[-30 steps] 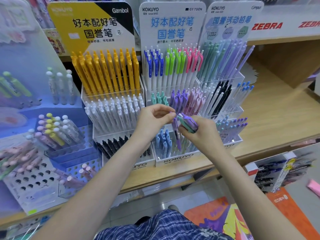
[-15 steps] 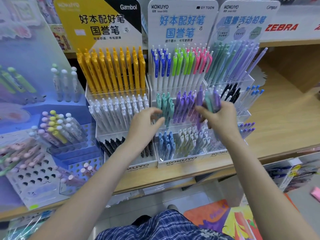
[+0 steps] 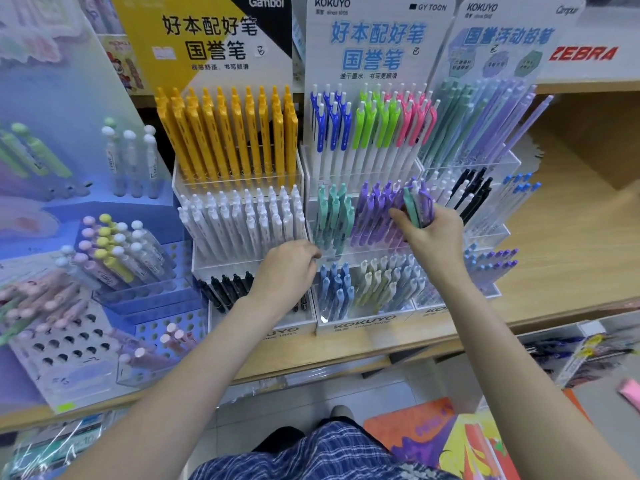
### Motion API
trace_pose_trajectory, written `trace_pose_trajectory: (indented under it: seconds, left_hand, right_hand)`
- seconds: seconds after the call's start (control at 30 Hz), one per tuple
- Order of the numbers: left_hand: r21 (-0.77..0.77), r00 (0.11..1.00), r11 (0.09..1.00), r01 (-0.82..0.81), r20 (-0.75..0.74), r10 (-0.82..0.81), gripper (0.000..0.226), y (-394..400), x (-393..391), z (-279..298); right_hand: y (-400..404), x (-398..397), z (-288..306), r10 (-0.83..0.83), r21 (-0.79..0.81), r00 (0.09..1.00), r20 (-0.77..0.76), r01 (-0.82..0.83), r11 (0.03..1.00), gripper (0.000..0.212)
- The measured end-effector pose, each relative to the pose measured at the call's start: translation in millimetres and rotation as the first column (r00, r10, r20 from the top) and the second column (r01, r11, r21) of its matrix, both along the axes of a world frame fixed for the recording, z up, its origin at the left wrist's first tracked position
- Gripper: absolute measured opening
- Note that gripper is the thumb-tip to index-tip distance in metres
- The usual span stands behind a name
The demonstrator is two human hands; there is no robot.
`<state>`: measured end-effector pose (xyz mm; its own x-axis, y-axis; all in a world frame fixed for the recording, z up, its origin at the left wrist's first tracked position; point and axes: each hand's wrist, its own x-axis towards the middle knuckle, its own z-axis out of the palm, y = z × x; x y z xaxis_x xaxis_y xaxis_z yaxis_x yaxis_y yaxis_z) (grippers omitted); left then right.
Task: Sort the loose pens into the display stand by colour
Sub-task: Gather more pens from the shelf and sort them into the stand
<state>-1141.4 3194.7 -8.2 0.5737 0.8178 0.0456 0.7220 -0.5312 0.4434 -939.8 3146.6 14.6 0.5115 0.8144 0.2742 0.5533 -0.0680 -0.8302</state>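
Several loose pens clutched in right hand, 1 o'clock of left hand, curled, apparently empty. Light, stiff, slick; pinch mid-barrel.

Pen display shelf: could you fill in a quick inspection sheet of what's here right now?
Surface: wooden shelf, bearing the stands.
Job's things: KOKUYO display stand with mint pens beside purple pens; loose pens, mint and purple, in hand.
Clutter: yellow pens, white pens in neighbouring stand.
Hands: right hand grips the loose pens; left hand at the mint row, fingers hidden.
Cables: nothing seen.
Surroundings: ZEBRA sign; tiled floor.
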Motion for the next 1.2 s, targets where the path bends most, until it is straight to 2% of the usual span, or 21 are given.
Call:
trace_pose_trajectory:
  seconds: [0.1, 0.27, 0.43, 0.57, 0.63, 0.8, 0.9, 1.03, 1.2]
  left_hand:
    - [-0.006, 1.000, 1.000, -0.014, 0.012, 0.014, 0.030, -1.0, 0.1, -1.3]
    - [-0.008, 0.999, 1.000, -0.028, 0.017, 0.028, 0.030, -0.4, 1.6, 1.1]
    - [-0.009, 0.999, 1.000, -0.029, 0.024, 0.029, 0.030, -1.5, 0.7, -0.4]
    - [-0.006, 0.999, 1.000, -0.029, 0.025, 0.029, 0.030, -1.3, 0.7, -1.7]
    - [0.000, 0.999, 1.000, -0.030, 0.023, 0.030, 0.030, -0.6, 1.2, -2.5]
    - [0.006, 0.999, 0.999, -0.031, 0.023, 0.031, 0.030, 0.3, 0.9, -2.0]
    - [0.003, 0.999, 1.000, -0.029, 0.023, 0.029, 0.030, 0.2, 0.9, -2.9]
    - [-0.006, 0.999, 1.000, -0.031, 0.029, 0.031, 0.030, -0.3, 1.1, -3.2]
    - [-0.023, 0.999, 0.999, -0.030, 0.029, 0.030, 0.030, -0.1, -0.2, -3.2]
  right_hand:
    - [-0.2, -0.1, -4.3, 0.031, -0.001, 0.999, 0.013, -0.031, 1.000, 0.041]
    - [-4.1, 4.9, -6.7, 0.068, 0.026, 0.998, 0.006, -0.068, 0.997, 0.035]
    - [-6.3, 5.9, -9.8, 0.049, 0.067, 0.997, 0.065, -0.053, 0.996, 0.049]
    - [-8.4, 6.5, -22.0, 0.084, -0.021, 0.988, 0.130, -0.082, 0.996, 0.026]
    - [-5.7, 0.8, -29.7, 0.104, -0.094, 0.975, 0.197, -0.086, 0.992, 0.027]
    - [-0.5, -8.3, -28.8, 0.005, -0.115, 0.973, 0.232, 0.022, 0.993, 0.011]
    - [-4.0, -5.8, -14.7, -0.065, -0.043, 0.985, 0.163, 0.073, 0.996, 0.021]
    - [3.1, -6.1, 6.0, -0.126, 0.030, 0.978, 0.165, 0.122, 0.992, 0.032]
    - [10.8, -6.6, 16.7, -0.076, -0.144, 0.931, 0.358, 0.135, 0.980, 0.034]
